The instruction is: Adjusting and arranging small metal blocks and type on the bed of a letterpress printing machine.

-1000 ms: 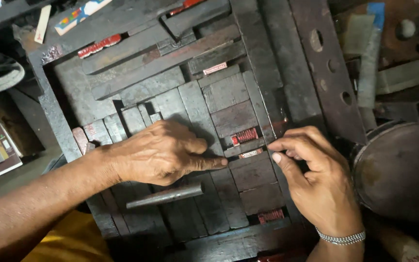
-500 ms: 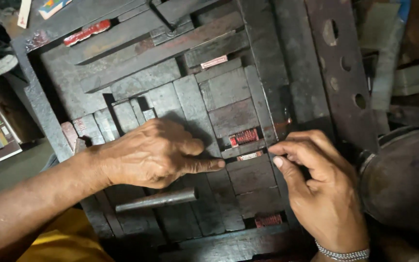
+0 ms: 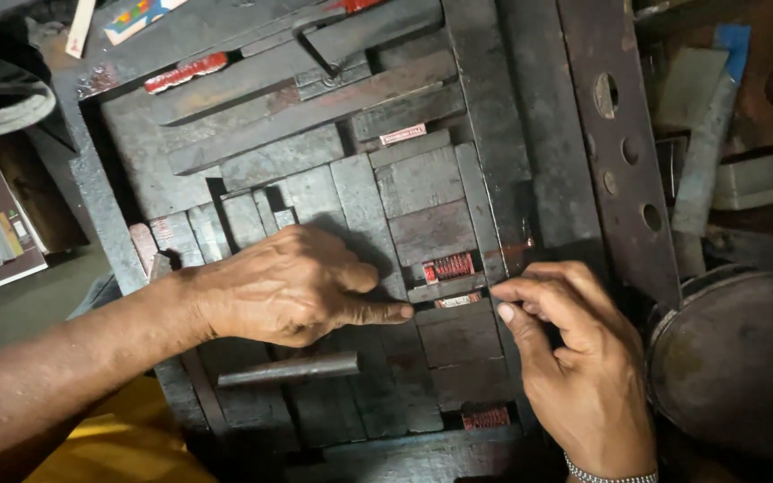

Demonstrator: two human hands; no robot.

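A dark metal frame [image 3: 530,134] lies flat, packed with grey wooden blocks [image 3: 422,183] and thin strips. A small red-inked metal type piece [image 3: 451,266] sits among the blocks, with a second narrow reddish slug [image 3: 458,301] just below it. My left hand [image 3: 288,286] rests palm down on the blocks, its index finger stretched right and pressing beside the narrow slug. My right hand [image 3: 574,358] meets it from the right, thumb and forefinger pinched at the slug's right end. A silver bracelet [image 3: 606,474] circles my right wrist.
A round metal bar [image 3: 290,368] lies on the blocks under my left hand. More red type pieces [image 3: 185,73] sit at the upper left and another red type piece [image 3: 485,418] at the bottom. A perforated metal bar [image 3: 619,143] runs along the right; a round dark metal disc [image 3: 735,358] is at far right.
The camera view has drifted slightly. Both hands stay at the narrow slug, fingertips a little closer together.
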